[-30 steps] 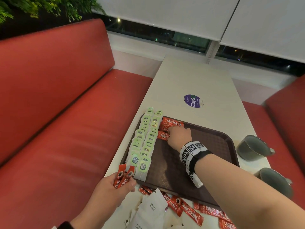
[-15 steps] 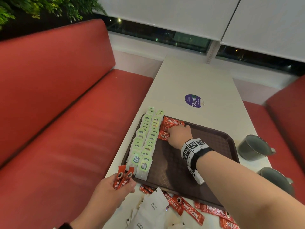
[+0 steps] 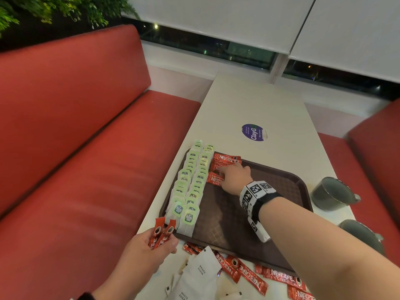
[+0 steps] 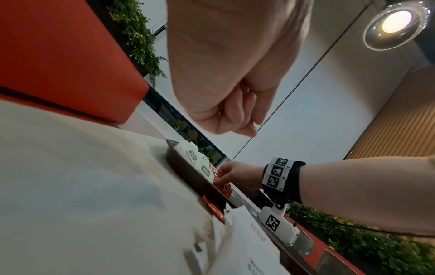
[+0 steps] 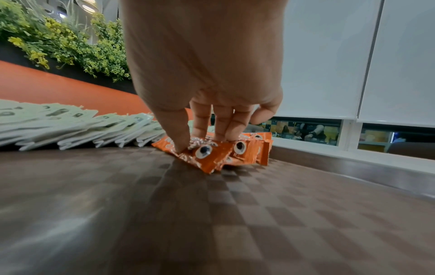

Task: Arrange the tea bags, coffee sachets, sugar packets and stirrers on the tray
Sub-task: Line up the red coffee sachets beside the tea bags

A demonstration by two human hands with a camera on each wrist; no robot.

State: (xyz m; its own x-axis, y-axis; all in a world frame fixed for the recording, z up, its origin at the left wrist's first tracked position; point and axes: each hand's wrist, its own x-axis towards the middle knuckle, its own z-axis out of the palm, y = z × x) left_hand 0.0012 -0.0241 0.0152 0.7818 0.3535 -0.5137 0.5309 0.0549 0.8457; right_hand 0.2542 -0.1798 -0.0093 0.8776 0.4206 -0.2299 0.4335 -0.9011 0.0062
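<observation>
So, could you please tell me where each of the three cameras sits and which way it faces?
Head: worn high, looking down at the tray on the table; both forearms and hands show.
Left wrist: low beside the table, looking up past the left hand gripping coffee sachets.
Right wrist: just above the tray floor, facing the window; the right hand presses sachets.
Shared: all three show the tea bags.

Red bench seats flank the white surface, which carries a purple round sticker and two grey cups by its right edge.
</observation>
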